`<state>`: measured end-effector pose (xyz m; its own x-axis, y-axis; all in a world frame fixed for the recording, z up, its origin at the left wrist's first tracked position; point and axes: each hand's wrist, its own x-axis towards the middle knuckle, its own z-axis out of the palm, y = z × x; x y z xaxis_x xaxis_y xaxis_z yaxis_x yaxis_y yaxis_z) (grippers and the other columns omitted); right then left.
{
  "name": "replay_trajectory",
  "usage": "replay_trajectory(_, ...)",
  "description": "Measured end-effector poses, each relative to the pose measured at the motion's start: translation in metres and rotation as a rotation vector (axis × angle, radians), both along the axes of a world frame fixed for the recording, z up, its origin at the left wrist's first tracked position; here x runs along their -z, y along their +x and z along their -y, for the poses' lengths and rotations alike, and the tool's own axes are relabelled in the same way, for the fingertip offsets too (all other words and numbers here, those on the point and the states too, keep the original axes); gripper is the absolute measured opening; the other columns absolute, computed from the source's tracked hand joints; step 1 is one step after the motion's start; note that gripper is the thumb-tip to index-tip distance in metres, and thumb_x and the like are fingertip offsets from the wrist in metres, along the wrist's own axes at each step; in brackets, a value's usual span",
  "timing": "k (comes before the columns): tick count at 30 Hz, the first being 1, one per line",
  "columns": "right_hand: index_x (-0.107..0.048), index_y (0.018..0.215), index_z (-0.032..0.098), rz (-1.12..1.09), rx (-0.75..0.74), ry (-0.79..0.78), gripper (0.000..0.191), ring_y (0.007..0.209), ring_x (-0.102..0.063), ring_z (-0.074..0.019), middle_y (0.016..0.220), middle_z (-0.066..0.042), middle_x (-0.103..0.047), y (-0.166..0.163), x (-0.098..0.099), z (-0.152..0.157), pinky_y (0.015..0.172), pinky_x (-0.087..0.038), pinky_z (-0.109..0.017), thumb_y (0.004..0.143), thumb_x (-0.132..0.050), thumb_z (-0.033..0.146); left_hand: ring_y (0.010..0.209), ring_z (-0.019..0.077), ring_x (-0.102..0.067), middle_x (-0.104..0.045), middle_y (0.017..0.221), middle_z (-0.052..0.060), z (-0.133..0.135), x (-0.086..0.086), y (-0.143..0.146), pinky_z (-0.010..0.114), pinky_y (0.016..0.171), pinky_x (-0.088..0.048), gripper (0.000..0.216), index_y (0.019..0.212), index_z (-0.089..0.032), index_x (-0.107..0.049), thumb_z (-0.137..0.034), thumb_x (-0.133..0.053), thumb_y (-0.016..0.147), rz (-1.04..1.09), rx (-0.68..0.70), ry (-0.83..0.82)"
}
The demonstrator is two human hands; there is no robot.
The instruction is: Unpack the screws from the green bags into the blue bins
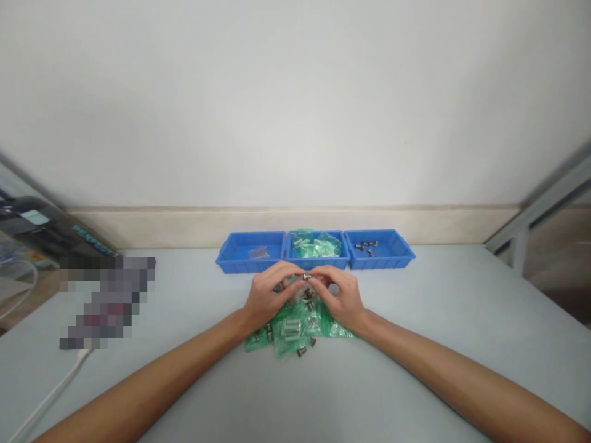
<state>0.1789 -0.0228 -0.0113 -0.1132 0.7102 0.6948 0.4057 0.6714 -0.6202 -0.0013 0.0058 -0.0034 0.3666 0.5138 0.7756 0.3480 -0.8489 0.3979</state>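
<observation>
Between the fingertips of both hands is a small shiny metal cylindrical fitting (306,276). My left hand (273,294) pinches it from the left, and my right hand (340,296) from the right. Under and in front of the hands lies a pile of clear and green plastic packets (292,332) with small metal parts inside. A loose metal fitting (301,352) rests at the near edge of the pile, with another beside it. The fingers partly cover the back of the pile.
Behind the hands stand three blue trays: the left tray (231,261) has thin metal pieces, the middle tray (318,264) green and clear packets, the right tray (397,252) several metal fittings. At left are a blurred object (108,301), a white cable (58,387) and a black box (55,231).
</observation>
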Motion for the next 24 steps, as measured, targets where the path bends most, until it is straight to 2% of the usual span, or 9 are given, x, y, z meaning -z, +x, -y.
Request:
replay_trajectory(8,-0.068,0.09,0.018,0.018,0.001,-0.005,0.015,0.058,-0.056,-0.0129,0.068,-0.001,-0.063,-0.0001,-0.001,-0.0006,0.057,-0.046,-0.024,0.091,-0.057,0.028,0.069,0.0128,-0.065,-0.072,0.087,0.006,-0.0008,0.0003,-0.0003,0.025,0.068,-0.054,0.015,0.096,-0.016,-0.067,-0.029,-0.062,0.089,-0.01,0.019,0.002)
replay_trajectory(13,-0.069,0.088,0.018,0.051,0.012,-0.005,0.02,0.058,-0.055,-0.0132,0.066,-0.001,-0.062,0.0005,-0.0049,0.0,0.057,-0.045,-0.025,0.093,-0.055,0.031,0.065,0.0111,-0.064,-0.072,0.086,0.005,-0.0003,-0.0007,0.0003,0.022,0.064,-0.053,0.014,0.095,-0.016,-0.067,-0.027,-0.062,0.088,-0.008,0.02,0.008)
replay_trajectory(21,-0.068,0.084,0.017,0.073,-0.031,0.036,0.022,0.061,-0.058,-0.0134,0.07,-0.002,-0.066,0.0001,-0.0032,-0.0021,0.061,-0.046,-0.024,0.095,-0.052,0.028,0.068,0.0112,-0.065,-0.073,0.087,0.005,-0.0002,-0.0025,-0.0003,0.021,0.064,-0.052,0.015,0.092,-0.016,-0.067,-0.028,-0.057,0.092,-0.052,0.015,0.018)
replay_trajectory(24,-0.067,0.083,0.017,0.081,-0.036,0.041,0.022,0.062,-0.059,-0.0133,0.07,-0.003,-0.066,0.0006,-0.0024,-0.0025,0.061,-0.046,-0.024,0.095,-0.052,0.027,0.072,0.0124,-0.066,-0.073,0.086,0.005,0.0003,-0.0031,-0.0001,0.022,0.069,-0.053,0.017,0.092,-0.015,-0.066,-0.029,-0.057,0.092,-0.058,0.009,0.022)
